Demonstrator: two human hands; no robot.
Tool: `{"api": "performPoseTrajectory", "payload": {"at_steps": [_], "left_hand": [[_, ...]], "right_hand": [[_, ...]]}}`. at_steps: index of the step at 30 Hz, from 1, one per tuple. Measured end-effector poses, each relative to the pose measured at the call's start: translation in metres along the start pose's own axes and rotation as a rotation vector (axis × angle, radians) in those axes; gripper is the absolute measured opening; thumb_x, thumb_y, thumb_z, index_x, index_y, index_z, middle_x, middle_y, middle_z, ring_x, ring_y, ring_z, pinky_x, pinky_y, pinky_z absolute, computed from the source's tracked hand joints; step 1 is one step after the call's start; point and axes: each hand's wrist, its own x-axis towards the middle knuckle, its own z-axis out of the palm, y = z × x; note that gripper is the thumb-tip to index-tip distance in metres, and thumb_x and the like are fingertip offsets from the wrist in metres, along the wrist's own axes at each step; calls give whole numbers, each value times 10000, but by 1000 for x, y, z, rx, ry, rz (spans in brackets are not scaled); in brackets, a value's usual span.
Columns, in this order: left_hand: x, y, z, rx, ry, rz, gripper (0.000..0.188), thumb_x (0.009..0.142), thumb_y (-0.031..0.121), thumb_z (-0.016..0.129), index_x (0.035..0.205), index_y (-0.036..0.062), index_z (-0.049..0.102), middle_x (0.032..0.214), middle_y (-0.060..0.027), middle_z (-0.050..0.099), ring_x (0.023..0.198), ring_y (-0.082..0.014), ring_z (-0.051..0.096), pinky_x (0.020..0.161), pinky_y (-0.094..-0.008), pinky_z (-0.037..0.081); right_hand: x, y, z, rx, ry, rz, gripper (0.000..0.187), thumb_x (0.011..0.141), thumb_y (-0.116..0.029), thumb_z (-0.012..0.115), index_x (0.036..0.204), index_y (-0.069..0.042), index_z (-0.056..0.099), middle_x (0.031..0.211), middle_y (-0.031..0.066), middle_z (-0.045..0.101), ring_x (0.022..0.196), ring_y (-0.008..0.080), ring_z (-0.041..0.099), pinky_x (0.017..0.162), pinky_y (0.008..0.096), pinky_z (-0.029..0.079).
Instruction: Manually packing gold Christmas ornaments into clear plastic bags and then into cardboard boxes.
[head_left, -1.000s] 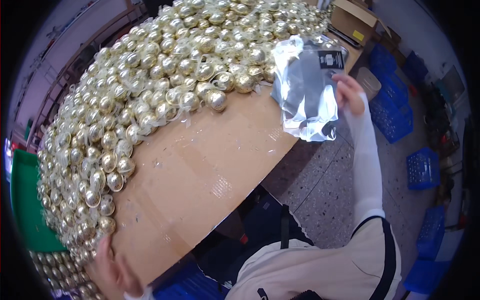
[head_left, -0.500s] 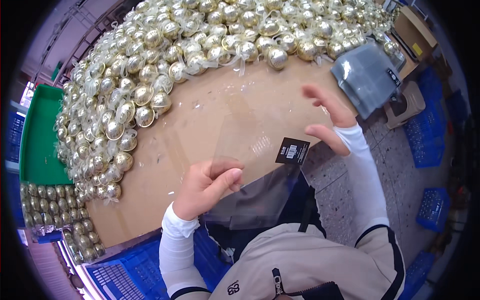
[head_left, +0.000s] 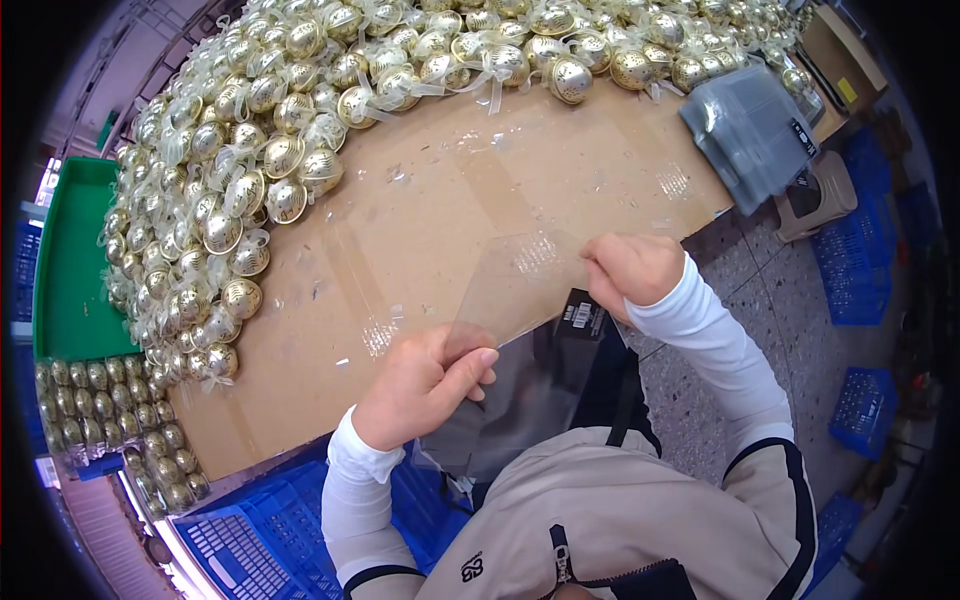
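A clear, flat plastic packaging piece spans the space between my two hands, over the table's near edge. A black label with a barcode is on its right part, beside my right hand. My left hand pinches the piece's left side between thumb and bent fingers. At the right, my right hand is closed on its upper right edge, its fingertips partly hidden. The transparent lower part hangs in front of my lap, and its outline is hard to make out.
Many gold ball ornaments with pale ribbons are heaped along the cardboard-covered table's far and left sides. A stack of clear plastic packaging lies at the right. A green tray stands left; blue crates sit below.
My right hand has come down and left from open in the air and closed on the plastic piece's edge. My left hand keeps its pinch, and the view has shifted slightly.
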Motion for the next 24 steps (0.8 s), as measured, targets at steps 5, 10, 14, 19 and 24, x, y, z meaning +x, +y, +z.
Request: {"api": "performPoseTrajectory", "payload": {"at_steps": [5,10,14,19,24], "left_hand": [[5,2,7,166,29,60,186,884,90,518,941,-74,583,715,-83,616,597,-112,597,549,-230,480],[3,-2,4,152,1,34,178,884,101,517,913,-59,591,697,-81,625,594,-112,608,539,-236,479],[0,0,7,246,11,127,177,886,112,519,893,-48,592,692,-74,622,597,-106,607,534,-234,478],[-15,-10,-5,39,23,58,140,854,106,537,874,-27,576,651,-69,613,556,-145,606,549,-266,476],[-42,-32,-24,-213,102,54,173,862,98,544,931,-55,587,710,-93,632,584,-123,600,550,-232,481]], "right_hand": [[-4,3,11,43,51,81,92,719,-15,613,787,-32,553,616,121,570,551,286,591,494,346,471],[-8,3,14,111,54,67,96,725,-30,617,792,-32,548,615,134,566,560,296,591,505,346,473],[-16,10,21,-50,-53,244,99,753,-10,593,844,-22,557,661,117,600,591,257,614,543,326,488],[3,3,-6,717,-225,289,74,810,41,528,861,9,571,789,83,613,706,135,590,639,263,472],[6,6,-8,927,101,500,53,804,36,526,834,17,566,739,65,576,670,116,551,623,217,433]]}}
